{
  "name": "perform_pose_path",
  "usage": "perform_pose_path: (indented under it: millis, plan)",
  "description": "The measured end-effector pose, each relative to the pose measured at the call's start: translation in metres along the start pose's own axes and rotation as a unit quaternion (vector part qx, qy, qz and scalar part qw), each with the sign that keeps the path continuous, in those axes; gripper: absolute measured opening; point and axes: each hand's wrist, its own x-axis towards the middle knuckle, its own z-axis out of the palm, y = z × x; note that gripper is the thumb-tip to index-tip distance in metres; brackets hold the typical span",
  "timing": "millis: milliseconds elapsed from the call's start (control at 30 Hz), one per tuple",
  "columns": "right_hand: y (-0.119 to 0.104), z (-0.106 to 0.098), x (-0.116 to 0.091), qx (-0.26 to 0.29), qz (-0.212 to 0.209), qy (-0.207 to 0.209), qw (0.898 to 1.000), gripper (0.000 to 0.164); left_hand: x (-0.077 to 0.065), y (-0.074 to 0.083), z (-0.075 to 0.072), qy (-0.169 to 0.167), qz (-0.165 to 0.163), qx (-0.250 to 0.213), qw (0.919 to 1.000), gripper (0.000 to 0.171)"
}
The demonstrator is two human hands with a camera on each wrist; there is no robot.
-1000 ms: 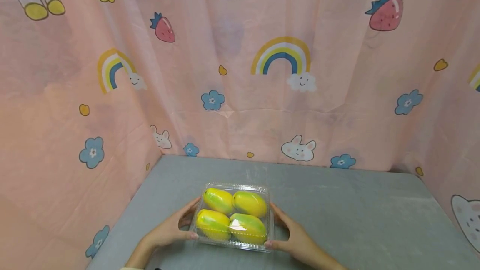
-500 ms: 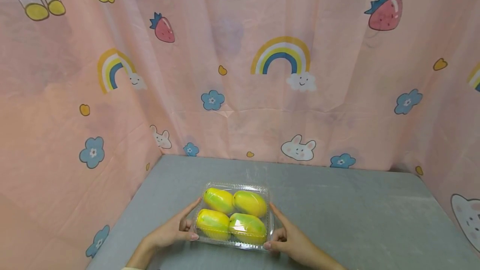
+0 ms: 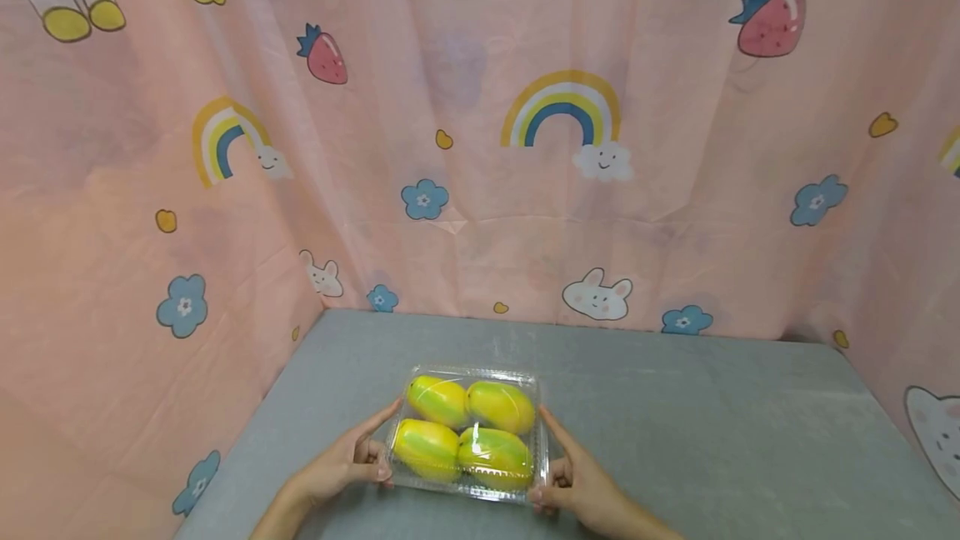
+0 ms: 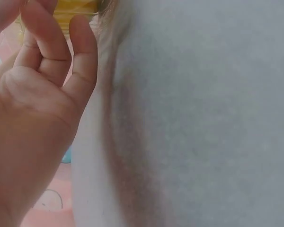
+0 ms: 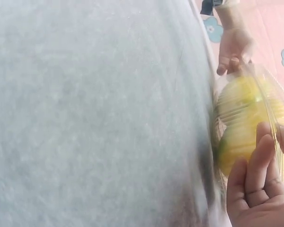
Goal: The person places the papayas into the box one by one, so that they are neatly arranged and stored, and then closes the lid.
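A clear plastic clamshell box (image 3: 461, 490) with its lid down holds several yellow-green mangoes (image 3: 495, 407) near the front of the table. My left hand (image 3: 337, 461) pinches the box's near left corner between thumb and bent fingers, its index finger stretched along the side. On the opposite side, my right hand (image 3: 588, 482) grips the near right corner the same way. In the right wrist view, thumb and fingertips of the right hand (image 5: 260, 194) close on the box's rim (image 5: 270, 111). Only a yellow bit of the contents shows past the left hand (image 4: 42, 104) in the left wrist view.
The grey tabletop (image 3: 712, 440) extends around the box to the back and right. A pink curtain (image 3: 480, 257) printed with rainbows, rabbits and flowers hangs behind the table and along both sides.
Over the last second the lower fingers of my right hand have curled in toward the thumb at the near corner. The left thumb has shifted slightly at its corner. The box stays in place.
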Motion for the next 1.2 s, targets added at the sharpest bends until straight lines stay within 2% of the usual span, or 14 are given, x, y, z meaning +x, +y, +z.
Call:
perform_pose_path:
  millis: [133,333,633,833,933,1033,1200]
  plan:
    - [0.001,0.000,0.001,0.005,0.004,0.004,1.000,0.115,0.000,0.001,0.000,0.006,-0.008,0.000,0.9999,0.083]
    - [0.001,0.000,0.002,0.012,0.012,0.006,1.000,0.115,0.000,0.001,-0.001,-0.007,-0.012,0.000,0.9999,0.083]
    - [0.003,0.000,0.001,0.001,-0.004,0.002,1.000,0.114,0.000,0.002,-0.001,-0.002,-0.023,0.002,0.9997,0.087]
    - [0.002,-0.002,0.001,0.001,0.001,0.006,1.000,0.112,0.002,0.000,-0.002,0.001,-0.013,0.004,0.9999,0.084]
    - [0.001,-0.005,0.001,-0.012,0.004,0.012,1.000,0.111,0.006,-0.001,-0.002,0.017,-0.020,0.021,0.9994,0.082]
    - [0.000,-0.013,0.003,-0.030,0.011,0.025,0.999,0.111,0.014,0.001,-0.001,0.045,-0.038,0.058,0.9966,0.082]
    - [-0.005,-0.035,0.007,-0.052,0.029,0.045,0.997,0.107,0.036,0.007,0.004,0.088,-0.050,0.117,0.9880,0.079]
